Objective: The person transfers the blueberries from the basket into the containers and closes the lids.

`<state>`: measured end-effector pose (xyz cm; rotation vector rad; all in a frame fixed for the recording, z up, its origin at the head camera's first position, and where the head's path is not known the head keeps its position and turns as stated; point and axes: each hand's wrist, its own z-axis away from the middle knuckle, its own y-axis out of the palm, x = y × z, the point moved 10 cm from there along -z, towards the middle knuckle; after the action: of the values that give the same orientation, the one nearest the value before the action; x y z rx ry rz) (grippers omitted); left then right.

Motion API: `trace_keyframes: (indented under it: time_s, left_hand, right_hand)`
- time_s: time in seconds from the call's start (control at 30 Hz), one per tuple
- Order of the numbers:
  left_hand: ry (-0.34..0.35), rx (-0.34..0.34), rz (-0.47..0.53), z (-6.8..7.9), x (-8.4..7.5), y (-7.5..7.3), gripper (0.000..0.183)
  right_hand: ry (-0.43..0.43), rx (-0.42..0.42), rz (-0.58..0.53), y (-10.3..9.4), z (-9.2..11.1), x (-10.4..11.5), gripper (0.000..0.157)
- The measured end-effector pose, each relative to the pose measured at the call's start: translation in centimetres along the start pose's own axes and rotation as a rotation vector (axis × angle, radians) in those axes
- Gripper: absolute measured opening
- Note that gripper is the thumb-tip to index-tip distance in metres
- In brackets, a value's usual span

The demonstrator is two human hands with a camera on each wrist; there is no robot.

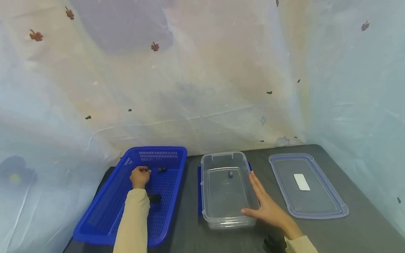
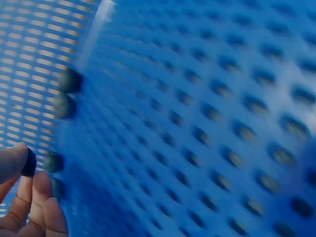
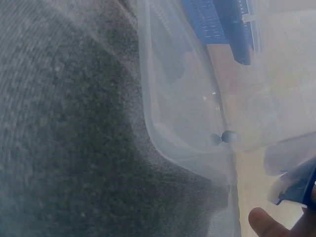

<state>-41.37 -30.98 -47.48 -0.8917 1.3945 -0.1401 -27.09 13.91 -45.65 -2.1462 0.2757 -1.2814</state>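
A: Where's the small dark ball (image 2: 30, 163) right now?

B: In the left grip (image 1: 139, 177), pinched between thumb and fingertips, inside the blue basket (image 1: 176, 190) toward its far end. More dark balls (image 2: 70, 80) sit by the slotted wall there.

A: How do you expect it to handle?

B: Light, I'd judge, and round enough to roll off if it slips. It could be a berry — I can't tell for certain — so I'd treat it as something that bruises.

A: Then where would you take hold?

B: Across its widest part, on opposite sides, with the soft fingertip pads and only enough pressure to stop it turning. Catch it above or below that line and it would probably squirt out.

A: And the right grip (image 1: 267, 210)?

B: Spread, thumb well apart from the fingers, lying along the right side of the clear container (image 1: 222, 202). It pinches nothing. At least one dark ball (image 1: 230, 174) lies in there, in the far half.

A: How about the container itself?

B: Light, fairly stiff plastic, I'd guess, and slick; a bump could slide it on the counter (image 1: 189, 238). Steady it by the side wall or rim. Its lid (image 1: 309, 201) lies flat to the right.
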Motion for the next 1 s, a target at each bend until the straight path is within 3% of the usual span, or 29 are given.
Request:
trace_keyframes:
  time_s: [0.23,0.43,0.6,0.87,1.0]
  left_hand:
    - [-0.002,0.028,0.090,-0.5,-2.2,-0.8,0.030]
    - [0.066,0.046,0.086,-0.7,-4.4,-1.6,0.031]
    - [0.090,0.086,0.098,-0.4,-5.3,-2.1,0.032]
    - [0.164,0.117,0.103,0.6,-7.1,-3.3,0.036]
    - [0.210,0.150,0.128,-1.3,-5.8,-2.3,0.044]
  right_hand:
    - [0.018,-0.013,-0.006,-0.5,-0.1,0.2,0.106]
    - [0.020,-0.009,-0.070,-1.2,-0.1,2.9,0.103]
    - [0.029,0.005,-0.077,-1.4,-0.1,4.3,0.101]
    - [0.017,-0.019,-0.041,-0.7,0.0,2.2,0.104]
    - [0.017,-0.017,-0.005,-0.2,0.1,0.5,0.105]
